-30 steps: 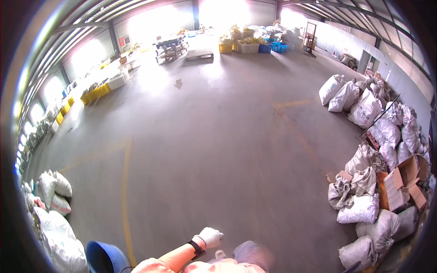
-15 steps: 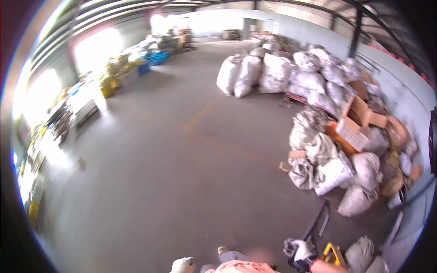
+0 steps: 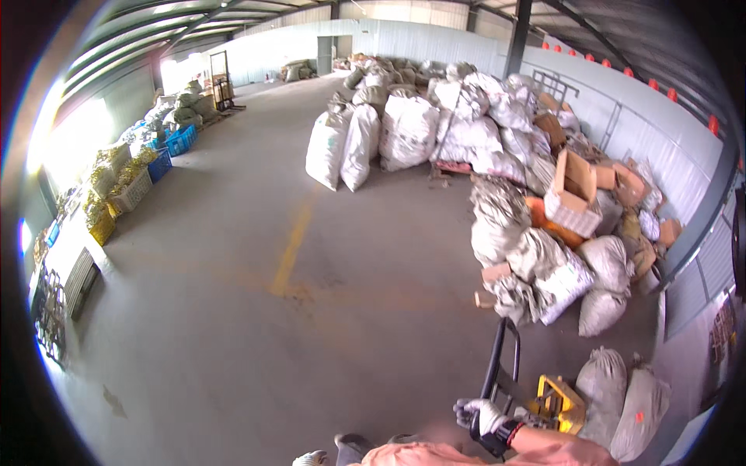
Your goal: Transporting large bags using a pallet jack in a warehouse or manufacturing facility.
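Note:
My right hand (image 3: 480, 415), in a white glove with a dark band at the wrist, is closed around the black handle (image 3: 491, 377) of a pallet jack. The handle's loop rises past the hand, tilted toward the upper right. Just right of it is the jack's yellow body (image 3: 571, 410), with two stuffed sacks (image 3: 600, 392) behind it. Only a bit of my gloved left hand (image 3: 311, 458) shows at the lower edge; its fingers are cut off from view. Part of my pinkish top (image 3: 420, 454) lies between the two hands.
A large heap of stuffed white sacks (image 3: 408, 132) fills the far right, with an open cardboard box (image 3: 573, 186) on it. Yellow and blue crates (image 3: 159, 165) line the left wall. A faded yellow line (image 3: 294, 245) marks the grey floor.
My view has swung to the right, so the sack heap and crates sit further left. My right hand and the handle have shifted left in the picture; the left hand has sunk lower.

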The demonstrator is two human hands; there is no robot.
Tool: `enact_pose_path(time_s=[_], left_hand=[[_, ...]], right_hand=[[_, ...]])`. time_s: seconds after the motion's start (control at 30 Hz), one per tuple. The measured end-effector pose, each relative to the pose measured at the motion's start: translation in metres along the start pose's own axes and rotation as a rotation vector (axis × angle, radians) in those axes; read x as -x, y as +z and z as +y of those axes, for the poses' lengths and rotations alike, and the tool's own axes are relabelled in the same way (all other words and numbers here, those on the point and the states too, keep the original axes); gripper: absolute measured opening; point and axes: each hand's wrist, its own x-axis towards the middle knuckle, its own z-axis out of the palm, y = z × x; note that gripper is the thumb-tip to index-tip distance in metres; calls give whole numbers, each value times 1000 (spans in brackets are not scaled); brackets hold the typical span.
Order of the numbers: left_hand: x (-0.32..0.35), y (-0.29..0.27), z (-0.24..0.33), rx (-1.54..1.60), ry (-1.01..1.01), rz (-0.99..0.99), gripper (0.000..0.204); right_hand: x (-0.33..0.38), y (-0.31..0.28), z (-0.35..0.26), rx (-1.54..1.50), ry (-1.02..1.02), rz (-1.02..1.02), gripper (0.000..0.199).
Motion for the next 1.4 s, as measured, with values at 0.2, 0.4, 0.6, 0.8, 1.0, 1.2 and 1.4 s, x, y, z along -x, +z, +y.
enact_pose_path(time_s=[0.2,0.4,0.6,0.8,1.0,1.2,1.4], left_hand=[[-165,-163,-125,-362,72,-106,29],[-327,-317,-201,-371,91,-23,33],[-466,-461,-292,-236,106,-40,26],[-590,-629,-325,33,40,159,26],[-753,-752,-457,-56,48,34,26],[-943,-946,-513,-175,142,63,25],[-1150,-1118,-520,-385,279,-37,32]], right_hand=[[-79,220,29,60,-44,93,19],[-184,420,22,25,-37,184,25],[-298,636,-5,8,-88,223,22],[-415,815,-10,-60,26,226,21],[-523,1031,-34,-65,-69,205,22],[-639,1222,-68,-58,-122,286,22],[-761,1414,-83,-129,-121,267,21]])
